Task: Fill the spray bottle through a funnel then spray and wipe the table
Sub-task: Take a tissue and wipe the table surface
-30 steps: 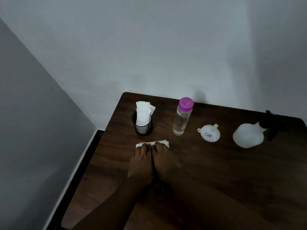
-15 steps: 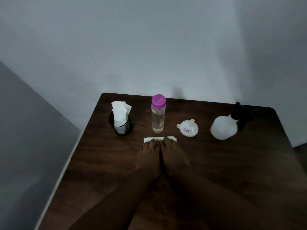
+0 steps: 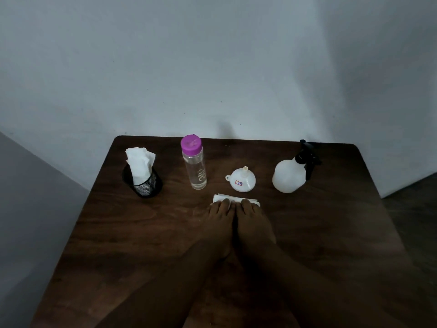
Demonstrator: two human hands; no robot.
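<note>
My left hand (image 3: 218,223) and my right hand (image 3: 254,223) lie flat, side by side, palms down on the dark wooden table (image 3: 331,233). Their fingertips press on a folded white tissue (image 3: 221,198); only its far edge shows. Just beyond the tissue a white funnel (image 3: 241,181) sits upside down, spout up. A clear water bottle (image 3: 195,166) with a purple cap stands to its left. The white spray bottle (image 3: 287,176) with a black trigger head stands to the funnel's right.
A black mesh holder (image 3: 145,183) stuffed with white tissues stands at the back left of the table. A pale wall rises right behind the table's far edge. Floor shows beyond the right edge.
Both hands have slid the tissue rightwards along the table, from in front of the mesh holder to in front of the funnel. The view has swung right with them.
</note>
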